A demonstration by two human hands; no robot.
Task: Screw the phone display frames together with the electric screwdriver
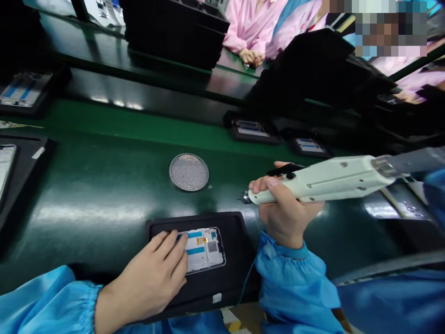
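Observation:
My right hand [283, 208] is wrapped round a pale green electric screwdriver [333, 181], its bit pointing left, clear of the phone. Below it to the left, an opened phone frame [212, 253] with blue strips lies in a black foam tray [239, 241]. My left hand [156, 269] lies over the left end of the frame, fingers stretched out across it and touching it. The thumb is hidden from view. Beyond the tray, a round dish [188, 172] dotted with small holes, with tiny pieces that look like screws at its far side, sits on the green bench.
More phone frames in black trays stand at the back left [26, 90], back right [252, 129] and farther right [310, 145]. Another tray [24, 171] is at the left edge. A large black box [174, 32] and people in pink sleeves [243, 28] are across the bench.

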